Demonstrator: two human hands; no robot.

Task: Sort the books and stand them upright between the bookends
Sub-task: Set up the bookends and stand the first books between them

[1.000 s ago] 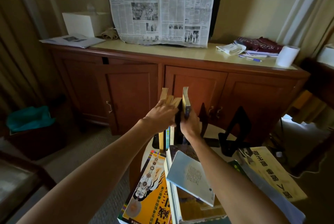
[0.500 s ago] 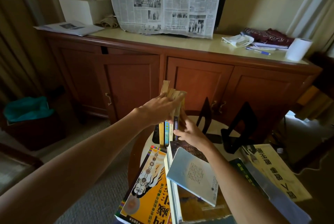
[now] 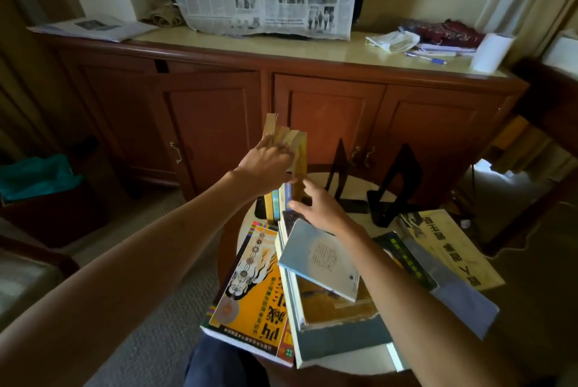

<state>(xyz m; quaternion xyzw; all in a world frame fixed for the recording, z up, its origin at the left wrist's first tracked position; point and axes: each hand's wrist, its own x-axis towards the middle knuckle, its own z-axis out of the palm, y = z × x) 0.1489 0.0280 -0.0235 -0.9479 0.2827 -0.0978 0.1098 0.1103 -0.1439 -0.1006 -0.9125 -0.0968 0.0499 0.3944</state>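
Head view, centre of the frame: our left hand clasps the tops of the tan-edged upright paperbacks, while our right hand hovers loose-fingered, holding nothing. We should square the row, then slide the black metal bookend against it. Half a second ago the right hand touched those books; now it sits lower.

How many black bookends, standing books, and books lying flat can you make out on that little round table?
Black bookends: 2
Standing books, steadied by the left hand: about 4, partly hidden
Flat books, such as the yellow-covered one: about 6, the pile overlaps
Total: roughly 12
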